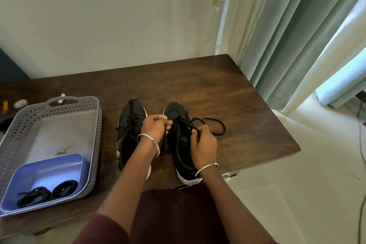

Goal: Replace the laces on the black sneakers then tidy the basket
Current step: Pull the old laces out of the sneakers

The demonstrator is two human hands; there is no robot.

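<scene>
Left of the grips, a blue tray (pixel 59 172) in the grey basket (pixel 97 117) holds spare laces (pixel 47 192). The right sneaker (pixel 184 156) has its heel at the near table (pixel 247 125) edge, so a strong pull could drag it off. The right hand (pixel 203 144) pinches the black lace (pixel 224 128) above this sneaker; the left hand (pixel 155 127), just left of it, pinches the same lace at the tongue. The laced sneaker (pixel 128 123) stands further left. Bare wood beyond and right gives room for the loose loop.
</scene>
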